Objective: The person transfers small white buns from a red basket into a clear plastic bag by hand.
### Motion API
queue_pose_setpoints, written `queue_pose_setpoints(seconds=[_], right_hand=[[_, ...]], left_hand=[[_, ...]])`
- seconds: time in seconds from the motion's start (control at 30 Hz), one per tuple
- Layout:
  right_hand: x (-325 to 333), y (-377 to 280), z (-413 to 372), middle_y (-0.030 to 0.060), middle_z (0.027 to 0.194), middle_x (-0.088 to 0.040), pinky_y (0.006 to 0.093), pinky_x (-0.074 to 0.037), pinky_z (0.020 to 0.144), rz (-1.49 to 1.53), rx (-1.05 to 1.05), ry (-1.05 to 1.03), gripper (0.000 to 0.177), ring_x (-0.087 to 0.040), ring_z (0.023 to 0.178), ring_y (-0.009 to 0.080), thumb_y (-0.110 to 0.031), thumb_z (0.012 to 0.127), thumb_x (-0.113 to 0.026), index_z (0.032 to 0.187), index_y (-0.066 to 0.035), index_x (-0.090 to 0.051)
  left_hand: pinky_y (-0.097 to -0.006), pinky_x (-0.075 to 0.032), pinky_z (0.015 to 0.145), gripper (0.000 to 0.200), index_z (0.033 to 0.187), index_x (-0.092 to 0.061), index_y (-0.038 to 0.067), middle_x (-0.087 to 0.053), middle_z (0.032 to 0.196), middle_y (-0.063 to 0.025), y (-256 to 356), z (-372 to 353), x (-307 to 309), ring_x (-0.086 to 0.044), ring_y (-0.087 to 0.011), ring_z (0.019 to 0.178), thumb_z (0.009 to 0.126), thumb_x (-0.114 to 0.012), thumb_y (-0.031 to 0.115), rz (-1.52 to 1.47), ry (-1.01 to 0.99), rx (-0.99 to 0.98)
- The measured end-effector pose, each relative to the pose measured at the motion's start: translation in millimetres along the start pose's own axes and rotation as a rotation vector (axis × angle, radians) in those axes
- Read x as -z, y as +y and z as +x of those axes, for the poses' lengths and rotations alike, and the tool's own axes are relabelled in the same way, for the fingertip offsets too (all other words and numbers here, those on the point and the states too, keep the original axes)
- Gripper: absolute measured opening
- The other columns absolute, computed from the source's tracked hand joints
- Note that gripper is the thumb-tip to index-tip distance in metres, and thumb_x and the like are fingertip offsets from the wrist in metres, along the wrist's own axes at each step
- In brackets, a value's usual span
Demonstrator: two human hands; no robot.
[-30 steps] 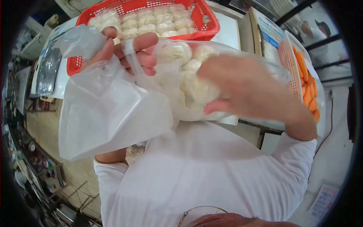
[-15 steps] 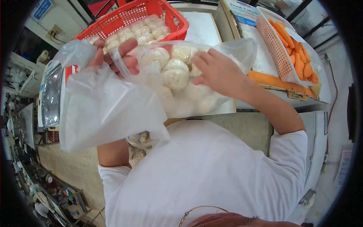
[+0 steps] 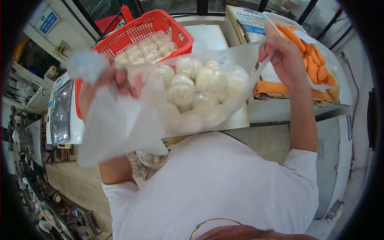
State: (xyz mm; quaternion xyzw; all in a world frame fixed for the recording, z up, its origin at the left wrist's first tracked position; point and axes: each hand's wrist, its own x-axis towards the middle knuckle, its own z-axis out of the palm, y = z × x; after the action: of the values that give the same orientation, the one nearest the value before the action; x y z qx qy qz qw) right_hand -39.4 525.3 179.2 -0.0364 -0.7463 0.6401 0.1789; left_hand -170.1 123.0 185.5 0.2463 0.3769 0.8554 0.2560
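At 2 o'clock, our right hand [image 3: 281, 56] pinched the bag [image 3: 190, 122]; at 10, our left hand [image 3: 120, 82] blurred, its grip unreadable. We judged even tension safest.

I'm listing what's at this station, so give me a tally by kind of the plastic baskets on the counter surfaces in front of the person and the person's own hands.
Red plastic basket: 1
Whitish plastic basket with carrots: 1
Hands: 2 (left hand, blurred, and right hand)
Total: 4
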Motion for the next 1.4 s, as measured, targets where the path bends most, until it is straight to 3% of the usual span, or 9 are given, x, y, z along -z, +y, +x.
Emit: queue_pose_setpoints(seconds=[0.17,0.2,0.23,0.27,0.67,1.0,1.2,1.27,1.4], right_hand=[[-76,-57,22,0.0068,0.082,-0.065,0.0287,-0.048,0.069,0.2,0.078,-0.139,0.024,-0.06,0.073,0.0136,-0.017,0.099,-0.053,0.089,0.001,-0.065],[-85,-61,26,0.0068,0.082,-0.065,0.0287,-0.048,0.069,0.198,0.095,-0.145,0.024,-0.06,0.073,0.0136,-0.017,0.099,-0.053,0.089,0.001,-0.065],[-93,-61,28,0.0052,0.083,-0.065,0.0275,-0.048,0.068,0.169,0.079,-0.206,0.023,-0.059,0.073,0.0117,-0.018,0.099,-0.054,0.092,0.001,-0.065],[-100,-57,29,0.0037,0.084,-0.065,0.0263,-0.047,0.067,0.142,0.056,-0.267,0.023,-0.058,0.073,0.0098,-0.018,0.098,-0.054,0.094,0.0,-0.066],[-71,-19,30,-0.0003,0.078,-0.059,0.0243,-0.045,0.059,-0.121,0.09,-0.112,0.024,-0.052,0.066,0.0067,-0.022,0.1,-0.055,0.087,-0.003,-0.063],[-1,-31,19,0.0031,0.071,-0.06,0.0262,-0.047,0.061,-0.246,-0.13,0.085,0.019,-0.057,0.063,0.0113,-0.017,0.091,-0.058,0.079,-0.003,-0.06],[-6,-65,52,0.0018,0.077,-0.062,0.0256,-0.047,0.069,-0.664,-0.24,-0.397,0.015,-0.058,0.073,0.0099,-0.018,0.089,-0.064,0.088,-0.003,-0.063],[-44,-79,74,0.0011,0.086,-0.064,0.0254,-0.047,0.072,-0.845,0.209,-0.341,0.019,-0.057,0.08,0.0094,-0.019,0.087,-0.066,0.098,-0.003,-0.065],[-155,-99,131,0.0079,0.105,-0.066,0.0302,-0.05,0.08,-0.779,0.318,-0.679,0.034,-0.061,0.096,0.0138,-0.021,0.084,-0.066,0.11,0.0,-0.064]], left_hand=[[-0.0331,-0.055,0.065,0.023,0.112,-0.063,0.002,-0.067,0.094,-0.0085,-27,75,-28,-0.063,-0.0179,0.072,0.093,-0.059,0.015,0.338,0.028,-0.183],[-0.0297,-0.051,0.07,0.023,0.114,-0.063,0.004,-0.066,0.097,-0.0036,-31,71,-49,-0.063,-0.0137,0.081,0.092,-0.059,0.011,1.137,0.027,-0.42],[-0.0273,-0.048,0.075,0.025,0.116,-0.062,0.004,-0.065,0.099,-0.0007,-42,71,-82,-0.06,-0.0096,0.088,0.092,-0.059,0.009,0.877,0.163,-0.15],[-0.0272,-0.047,0.079,0.025,0.117,-0.061,0.003,-0.065,0.101,-0.0009,-56,76,-83,-0.059,-0.0087,0.091,0.092,-0.059,0.01,0.779,-0.037,-0.256],[-0.0296,-0.055,0.063,0.012,0.102,-0.065,0.001,-0.07,0.089,-0.0087,-45,50,-69,-0.068,-0.0162,0.073,0.094,-0.06,0.009,0.382,0.081,-0.012],[-0.0352,-0.052,0.053,0.013,0.109,-0.053,0.004,-0.056,0.074,-0.017,-20,-31,-25,-0.057,-0.0253,0.059,0.096,-0.055,0.006,-0.115,0.357,-0.297],[-0.0536,-0.056,0.068,0.016,0.118,-0.042,0.015,-0.059,0.079,-0.0215,8,-70,10,-0.064,-0.0317,0.062,0.103,-0.047,0.012,0.005,0.279,-0.192],[-0.0547,-0.056,0.072,0.015,0.117,-0.038,0.015,-0.061,0.083,-0.0238,15,-78,22,-0.067,-0.0362,0.068,0.104,-0.045,0.013,0.102,0.147,-0.137],[-0.059,-0.056,0.077,0.014,0.113,-0.036,0.016,-0.064,0.089,-0.0289,6,-79,32,-0.069,-0.0414,0.075,0.105,-0.047,0.019,-0.09,0.097,-0.217]])
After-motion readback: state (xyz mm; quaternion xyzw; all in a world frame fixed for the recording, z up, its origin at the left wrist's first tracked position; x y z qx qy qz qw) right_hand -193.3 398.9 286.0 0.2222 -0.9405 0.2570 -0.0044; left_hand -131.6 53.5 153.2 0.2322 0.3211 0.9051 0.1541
